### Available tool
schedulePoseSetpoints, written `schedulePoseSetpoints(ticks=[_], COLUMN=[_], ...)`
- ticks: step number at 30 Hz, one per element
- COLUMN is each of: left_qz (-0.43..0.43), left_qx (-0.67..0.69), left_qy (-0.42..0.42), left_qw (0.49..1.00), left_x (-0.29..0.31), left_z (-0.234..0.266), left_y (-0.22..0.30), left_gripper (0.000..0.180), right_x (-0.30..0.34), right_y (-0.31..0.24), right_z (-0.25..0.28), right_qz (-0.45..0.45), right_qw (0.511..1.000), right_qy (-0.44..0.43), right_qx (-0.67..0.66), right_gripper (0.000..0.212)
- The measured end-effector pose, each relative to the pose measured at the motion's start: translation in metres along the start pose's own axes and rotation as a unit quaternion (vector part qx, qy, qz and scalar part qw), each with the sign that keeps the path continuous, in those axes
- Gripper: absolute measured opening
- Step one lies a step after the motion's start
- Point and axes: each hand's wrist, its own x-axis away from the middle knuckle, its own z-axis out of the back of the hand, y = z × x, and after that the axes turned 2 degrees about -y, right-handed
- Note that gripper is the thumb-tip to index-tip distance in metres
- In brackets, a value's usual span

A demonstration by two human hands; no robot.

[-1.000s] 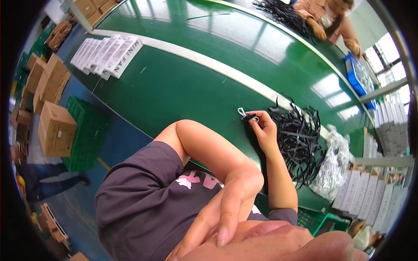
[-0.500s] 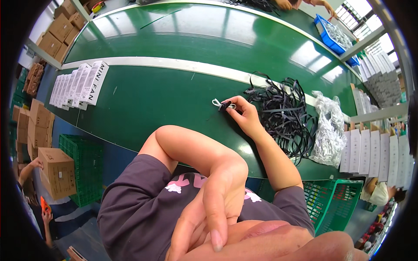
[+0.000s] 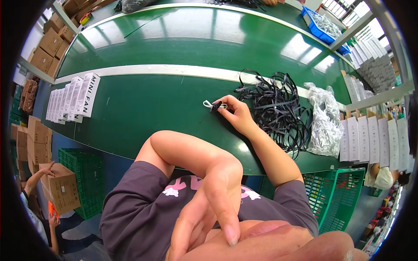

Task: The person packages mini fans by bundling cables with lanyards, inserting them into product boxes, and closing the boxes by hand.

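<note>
My right hand (image 3: 236,114) is over the green table, thumb and fingers pinched on a small white cord bundle (image 3: 208,104) with a black strap around its middle. Pale loops stick out on both sides of the fingers. Just right of this hand lies a tangled heap of black straps (image 3: 283,113). My left arm is bent back toward me, and my left hand (image 3: 211,204) is raised close to the camera at the lower edge. Its fingers are loosely spread, and nothing shows in them.
White boxes (image 3: 72,100) stand in a row at the left; more white boxes (image 3: 374,139) line the right. A clear bag of white cords (image 3: 324,126) lies beyond the straps. Green crates (image 3: 342,198) flank the table. At far left, a person's hand (image 3: 47,169) touches a carton (image 3: 63,191).
The view has shifted slightly, so the table items sit a little further left. My right hand keeps its pinch. My left fingertip has moved rightward. The other person's hand has moved onto the carton's top.
</note>
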Motion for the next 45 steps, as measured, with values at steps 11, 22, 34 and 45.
schedulePoseSetpoints(ticks=[11, 22, 34, 45], left_qz=[0.025, 0.052, 0.079, 0.087], left_qx=[-0.014, 0.038, 0.05, 0.021], left_qy=[-0.022, -0.029, -0.038, -0.075], left_qw=[0.999, 0.998, 0.995, 0.993], left_x=[-0.003, 0.001, 0.021, 0.014], left_z=[0.003, 0.008, -0.006, 0.001], left_y=[0.003, 0.009, 0.005, 0.013], left_gripper=[0.052, 0.056, 0.056, 0.066], right_x=[0.001, 0.001, 0.001, 0.002], right_y=[-0.005, -0.004, 0.002, -0.001], right_z=[0.002, 0.004, 0.002, 0.001], right_qz=[-0.024, -0.024, 0.004, 0.024], right_qw=[0.999, 0.998, 1.0, 0.999], right_qy=[-0.03, -0.019, -0.016, 0.007], right_qx=[0.014, 0.047, 0.024, 0.041], right_gripper=[0.018, 0.019, 0.017, 0.018])
